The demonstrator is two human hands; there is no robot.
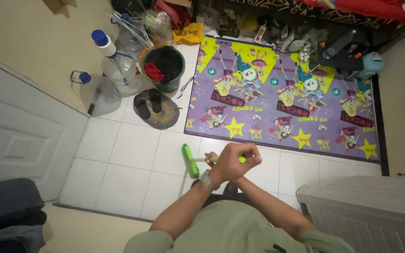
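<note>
I look straight down at a green floor brush (190,160) on white tiles (132,150). Its lime handle (243,159) runs up toward me. My left hand (236,161), with a watch on the wrist, is closed around the handle. My right hand (210,159) is mostly hidden beneath the left; only some of its fingers show, wrapped on the same handle. My forearms cross just below the hands. The brush head lies just in front of the near edge of a purple cartoon floor mat (282,93).
A green bucket (164,68) with a red cloth stands beside big clear water jugs (120,70). Black sandals (148,103) lie on a small round rug. A white door (19,126) is at left and a white ribbed box (366,211) at lower right. Clutter lines the far wall.
</note>
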